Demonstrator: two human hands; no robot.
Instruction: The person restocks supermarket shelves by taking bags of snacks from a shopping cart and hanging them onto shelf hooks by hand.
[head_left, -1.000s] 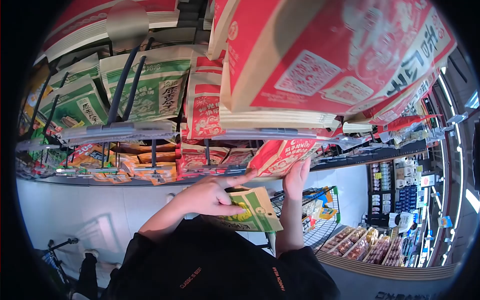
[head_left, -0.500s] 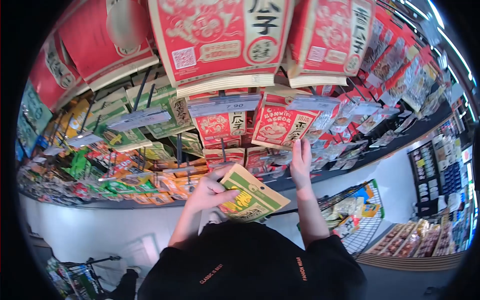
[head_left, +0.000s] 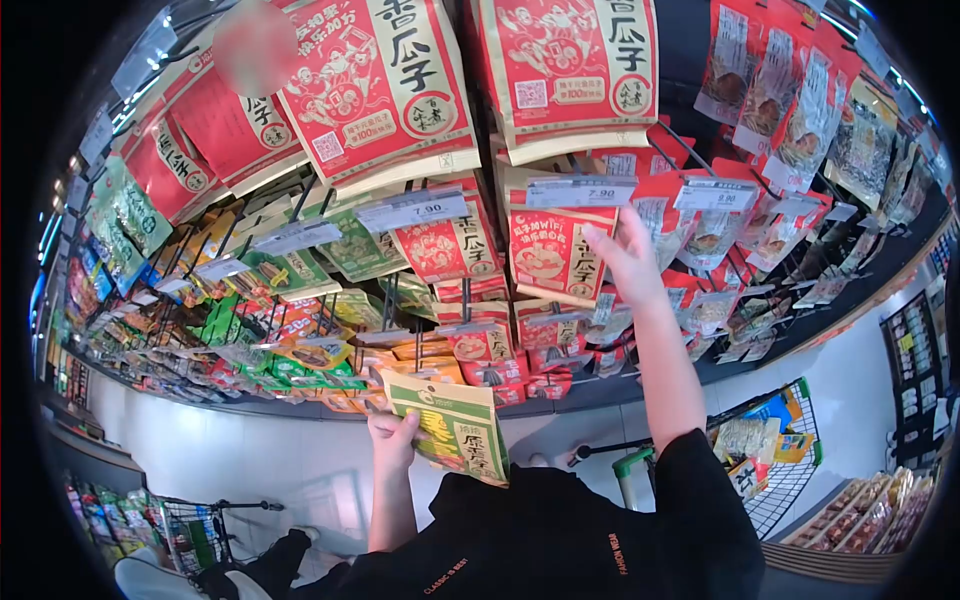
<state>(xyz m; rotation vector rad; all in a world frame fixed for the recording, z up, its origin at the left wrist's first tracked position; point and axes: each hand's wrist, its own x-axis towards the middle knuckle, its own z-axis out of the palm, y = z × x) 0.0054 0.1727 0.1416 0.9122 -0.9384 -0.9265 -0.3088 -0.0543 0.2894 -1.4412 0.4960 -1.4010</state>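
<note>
Black shirt (head_left: 520, 530): nearest to view, below the red seed pouch (head_left: 556, 255).
Left hand (head_left: 393, 440): closed on one side of the green seed pouch (head_left: 455, 430), with thumb across the front and fingers mostly hidden behind; seems to pinch only that side, leaving most of the printed front in sight.
Green seed pouch: tilted, held below and left of the red seed pouch, well apart from it; probably kept low to leave room for the other arm's reach.
Right hand (head_left: 632, 262): raised and partly open, with thumb and fingertips at the right edge of the red seed pouch; cannot tell whether gripping or only touching.
Red seed pouch: on the rack, slightly tilted, printed front outward; likely faced this way for easy reading.
Price label (head_left: 583, 191): reads 7.90, just above the red seed pouch; apparently set there to stay readable over hanging stock.
Large red seed bags (head_left: 568, 75): above the red seed pouch, fronts outward, probably for display.
Green packets (head_left: 365, 245): left of the red seed pouch, hung in rows, seemingly to group like with like.
Clear-fronted red packets (head_left: 810, 120): up and right of the red seed pouch, overlapping.
Shopping cart (head_left: 792, 490): below and right of the red seed pouch, loaded with packets, seemingly parked within easy reach.
Packed trays (head_left: 860, 510): farther right, beyond the shopping cart, below the level of the red seed pouch.
</note>
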